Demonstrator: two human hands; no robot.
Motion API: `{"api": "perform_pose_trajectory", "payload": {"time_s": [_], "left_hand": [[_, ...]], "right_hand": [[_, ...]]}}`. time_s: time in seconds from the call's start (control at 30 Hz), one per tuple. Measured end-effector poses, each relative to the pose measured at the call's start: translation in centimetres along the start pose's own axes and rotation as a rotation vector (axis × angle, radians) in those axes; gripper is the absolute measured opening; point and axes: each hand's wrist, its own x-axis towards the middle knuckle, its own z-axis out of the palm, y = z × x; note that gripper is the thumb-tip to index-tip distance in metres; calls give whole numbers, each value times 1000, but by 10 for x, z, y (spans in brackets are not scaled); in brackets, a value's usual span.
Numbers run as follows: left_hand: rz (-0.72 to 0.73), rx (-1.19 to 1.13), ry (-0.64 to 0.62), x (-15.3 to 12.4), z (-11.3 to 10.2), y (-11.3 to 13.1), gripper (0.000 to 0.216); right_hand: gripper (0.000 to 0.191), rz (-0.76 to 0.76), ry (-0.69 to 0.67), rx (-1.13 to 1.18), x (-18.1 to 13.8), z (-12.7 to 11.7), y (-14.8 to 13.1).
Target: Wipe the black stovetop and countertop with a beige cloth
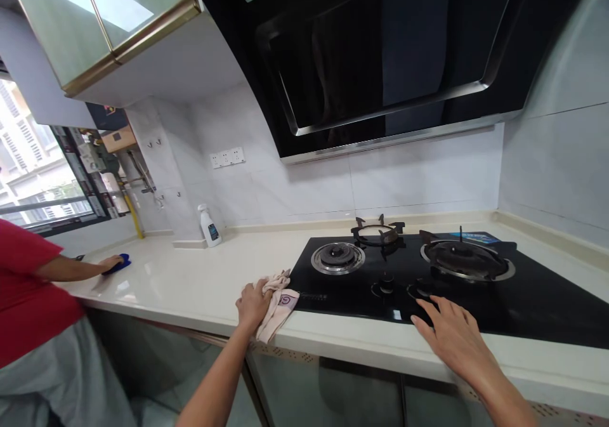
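Bunched under the fingers of my left hand (254,303) is a pale pink cloth (278,313), pressed on the counter at the left edge of the black gas stove (352,297). One corner of the cloth shows a purple swirl and hangs over the counter's front edge. My right hand (450,335) has its fingers spread at the stove's front edge, close to a burner knob (422,289), and holds nothing. Another knob (386,284) lies further left. A pan support (378,233) stands at the back of the stove, away from the left burner (337,257).
A black range hood (380,65) slopes overhead. On the white counter (190,287) a white spray bottle (209,227) stands by the wall. At far left, a person in a red shirt (33,287) presses a blue cloth (118,263) on the counter. Cabinets (109,21) hang above.
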Motion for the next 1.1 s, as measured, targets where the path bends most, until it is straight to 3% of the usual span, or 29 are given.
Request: {"api": "perform_pose_trajectory", "payload": {"time_s": [0.2,0.37,0.6,0.73,0.83,0.93,1.1], "left_hand": [[-17,-51,69,-35,0,16,43],[37,-94,125,-80,10,41,42],[470,-384,143,-154,28,134,42],[674,-475,36,-176,32,192,68],[781,-502,-26,-182,37,219,78],[823,-521,-53,-182,43,224,82],[856,-519,27,-179,57,203,89]], "right_hand": [[58,11,-14,14,0,2,1],[58,9,27,-8,0,7,1],[54,-7,14,-28,0,-3,-4],[47,-21,-6,-51,0,-8,-3],[47,-38,-27,-71,-1,-8,3],[53,-47,-48,-85,-2,-7,8],[48,-40,-59,-82,-2,-7,10]]}}
